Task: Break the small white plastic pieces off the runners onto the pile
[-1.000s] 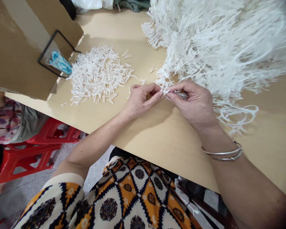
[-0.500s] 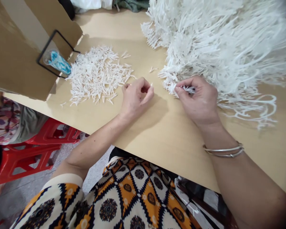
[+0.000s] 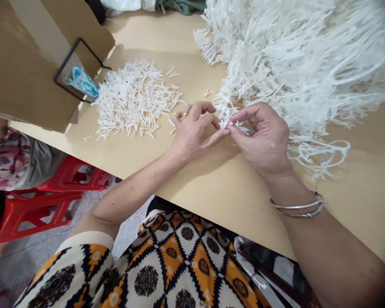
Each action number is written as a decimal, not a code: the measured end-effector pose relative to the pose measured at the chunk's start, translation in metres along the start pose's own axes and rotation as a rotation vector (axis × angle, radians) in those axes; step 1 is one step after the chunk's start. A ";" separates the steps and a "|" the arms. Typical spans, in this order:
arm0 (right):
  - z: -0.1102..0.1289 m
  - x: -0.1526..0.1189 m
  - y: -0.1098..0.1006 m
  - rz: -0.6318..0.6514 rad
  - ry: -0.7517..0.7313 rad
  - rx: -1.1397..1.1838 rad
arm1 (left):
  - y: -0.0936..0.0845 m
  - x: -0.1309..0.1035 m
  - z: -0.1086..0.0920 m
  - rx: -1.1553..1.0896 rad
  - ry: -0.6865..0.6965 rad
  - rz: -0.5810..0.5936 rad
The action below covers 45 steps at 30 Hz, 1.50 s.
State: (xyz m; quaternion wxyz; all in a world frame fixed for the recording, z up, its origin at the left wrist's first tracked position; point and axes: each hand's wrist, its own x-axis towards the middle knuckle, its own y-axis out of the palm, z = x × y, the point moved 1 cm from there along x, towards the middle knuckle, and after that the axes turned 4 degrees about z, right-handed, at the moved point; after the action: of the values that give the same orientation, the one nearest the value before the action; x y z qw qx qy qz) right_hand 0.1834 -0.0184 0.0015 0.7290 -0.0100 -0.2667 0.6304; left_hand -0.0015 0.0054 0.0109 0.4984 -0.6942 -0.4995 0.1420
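Observation:
My left hand reaches to the right, its thumb and forefinger closed at a small white prong of plastic. Facing it, my right hand pinches a branched white plastic sprig between thumb and forefinger. The fingertips of both hands almost meet. Behind and right of them rises a big tangled heap of white plastic strands with branching ends. To the left lies a pile of short, loose white plastic pieces. Fingers partly hide what is pinched.
A cardboard box stands at the table's left, with a black wire frame and a clear cup with blue-and-white contents beside it. Red stools and a seated person's clothing are beyond the near edge.
My left hand has moved right, away from the pile of short pieces, and its fingers now meet the sprig at my right hand. My right hand has barely shifted.

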 end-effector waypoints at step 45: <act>-0.022 0.010 -0.010 -0.022 0.104 0.052 | 0.009 -0.009 -0.010 0.048 0.785 0.287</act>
State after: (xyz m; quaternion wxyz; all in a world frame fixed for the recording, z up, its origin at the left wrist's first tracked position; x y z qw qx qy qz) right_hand 0.2025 -0.0044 -0.0103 0.7488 -0.0208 -0.2124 0.6275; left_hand 0.0060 -0.0078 0.0053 0.6420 -0.7465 -0.1664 -0.0536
